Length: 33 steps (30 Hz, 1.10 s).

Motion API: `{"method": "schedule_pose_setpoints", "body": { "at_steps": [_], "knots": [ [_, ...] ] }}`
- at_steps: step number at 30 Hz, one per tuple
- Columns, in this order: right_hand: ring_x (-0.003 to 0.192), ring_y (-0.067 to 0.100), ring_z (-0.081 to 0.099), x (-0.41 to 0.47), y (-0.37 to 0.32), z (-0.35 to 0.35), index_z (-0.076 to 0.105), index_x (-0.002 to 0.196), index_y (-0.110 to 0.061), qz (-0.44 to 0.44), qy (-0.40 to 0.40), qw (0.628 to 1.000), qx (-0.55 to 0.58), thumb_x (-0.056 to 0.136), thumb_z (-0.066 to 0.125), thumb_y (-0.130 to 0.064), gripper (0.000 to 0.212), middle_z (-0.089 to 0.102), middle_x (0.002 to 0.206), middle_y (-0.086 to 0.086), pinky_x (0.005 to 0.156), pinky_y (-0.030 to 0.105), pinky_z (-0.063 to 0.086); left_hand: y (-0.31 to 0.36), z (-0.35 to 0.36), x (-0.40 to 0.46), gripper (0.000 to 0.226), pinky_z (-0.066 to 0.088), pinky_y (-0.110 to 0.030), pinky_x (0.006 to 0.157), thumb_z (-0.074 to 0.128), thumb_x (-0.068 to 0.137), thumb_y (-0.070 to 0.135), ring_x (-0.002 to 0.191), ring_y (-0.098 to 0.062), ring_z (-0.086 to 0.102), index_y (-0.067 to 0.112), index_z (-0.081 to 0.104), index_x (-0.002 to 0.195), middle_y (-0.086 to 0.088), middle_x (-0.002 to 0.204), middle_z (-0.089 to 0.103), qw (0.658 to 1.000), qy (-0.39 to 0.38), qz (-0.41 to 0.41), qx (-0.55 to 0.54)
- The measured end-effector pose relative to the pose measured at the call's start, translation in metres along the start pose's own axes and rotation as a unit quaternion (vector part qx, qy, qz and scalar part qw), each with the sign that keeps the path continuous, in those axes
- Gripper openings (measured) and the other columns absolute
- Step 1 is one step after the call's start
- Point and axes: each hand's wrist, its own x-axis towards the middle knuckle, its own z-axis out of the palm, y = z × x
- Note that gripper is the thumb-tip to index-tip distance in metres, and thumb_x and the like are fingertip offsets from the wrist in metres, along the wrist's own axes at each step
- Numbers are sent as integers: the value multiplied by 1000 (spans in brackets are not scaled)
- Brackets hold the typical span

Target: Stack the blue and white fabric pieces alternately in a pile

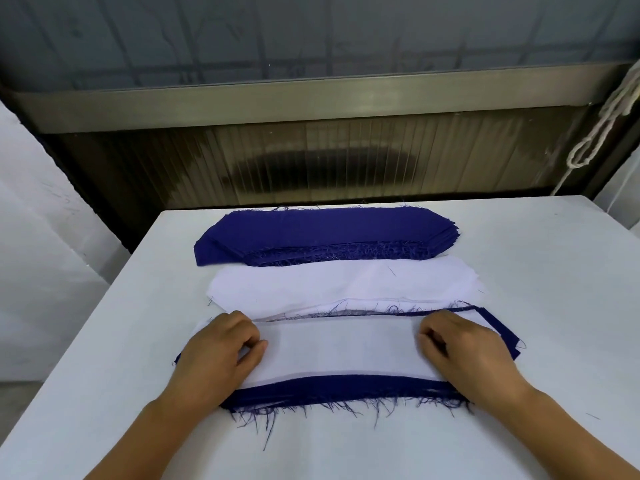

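Nearest us, our left hand point(221, 344) and right hand point(460, 344) rest on the two ends of the top white piece point(339, 348), fingers curled down onto the cloth; whether they pinch it we cannot tell. It lies on the mixed pile point(346, 388), whose blue edge frays out just below our wrists. The fabric looks light, limp and prone to shifting (loose threads snag), so we judge the ends the best hold. Just beyond our fingertips lies the white stack point(343, 284), and farther on the blue stack point(322, 233), all on the worktop point(554, 306).
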Motion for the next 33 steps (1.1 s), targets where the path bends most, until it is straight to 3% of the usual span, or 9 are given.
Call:
{"method": "schedule_pose_setpoints", "body": {
  "at_steps": [3, 7, 11, 14, 18, 20, 25, 28, 33],
  "knots": [
    [42, 17, 40, 6, 4, -2, 53, 65, -18, 21, 4, 999, -47, 73, 74, -10, 24, 45, 53, -9, 35, 29, 38, -7, -4, 6, 31, 41, -26, 47, 49, 85, 40, 57, -7, 43, 21, 48, 62, 14, 66, 43, 1000, 14, -4, 28],
    [41, 16, 39, 30, 3, 1, 57, 66, -19, 24, 7, 998, -66, 75, 73, -13, 20, 45, 52, -10, 38, 25, 36, -3, 1, 33, 31, 37, -23, 50, 59, 89, 33, 60, -10, 46, 19, 52, 62, 11, 67, 47, 997, 42, -10, 66],
    [75, 20, 60, 70, 3, 8, 68, 97, -16, -3, 24, 999, -31, 87, 66, -16, 10, 65, 86, -3, 59, 28, 45, 5, 12, 72, 5, 50, -32, 67, 70, 85, 14, 80, -19, 60, 15, 69, 91, 4, 92, 66, 995, 77, -7, 63],
    [97, 27, 60, 107, 8, 15, 66, 115, -11, -10, 38, 999, -19, 89, 63, -11, 26, 65, 112, 5, 82, 37, 50, 3, 19, 103, 25, 52, -39, 84, 70, 84, 6, 97, -28, 64, 7, 70, 109, -6, 110, 69, 994, 84, 4, 74],
    [125, 24, 51, 145, 20, 25, 55, 133, -11, 11, -3, 1000, -18, 94, 55, -13, 38, 57, 135, 5, 106, 36, 42, -10, 25, 136, 41, 36, -37, 109, 58, 96, 21, 130, -23, 48, 11, 56, 135, -4, 140, 53, 996, 15, -27, 87],
    [124, 22, 52, 153, 26, 29, 55, 133, -13, 18, -31, 999, -22, 97, 52, -17, 37, 57, 136, 3, 103, 33, 42, -17, 27, 146, 38, 38, -34, 108, 50, 99, 26, 130, -20, 47, 15, 55, 135, 0, 141, 52, 995, -17, -33, 92],
    [104, 23, 63, 159, 31, 32, 64, 118, -17, 21, -35, 996, -73, 102, 41, -23, 29, 67, 118, 0, 83, 36, 53, -21, 26, 150, 25, 53, -36, 81, 46, 99, 13, 103, -18, 58, 18, 66, 113, 4, 115, 65, 982, -55, -14, 181],
    [85, 24, 64, 162, 30, 30, 62, 106, -16, 29, -53, 991, -116, 103, 36, -21, 27, 69, 100, 2, 71, 38, 54, -20, 26, 153, 25, 52, -29, 73, 51, 95, 9, 94, -14, 57, 21, 63, 113, 6, 108, 64, 977, -61, -15, 205],
    [80, 19, 61, 164, 28, 30, 65, 99, -19, 27, -21, 994, -104, 102, 41, -23, 24, 66, 93, -2, 64, 31, 50, -19, 25, 157, 21, 51, -31, 70, 42, 102, 23, 90, -15, 55, 20, 62, 108, 4, 100, 62, 982, -39, -23, 182]
  ]
}}
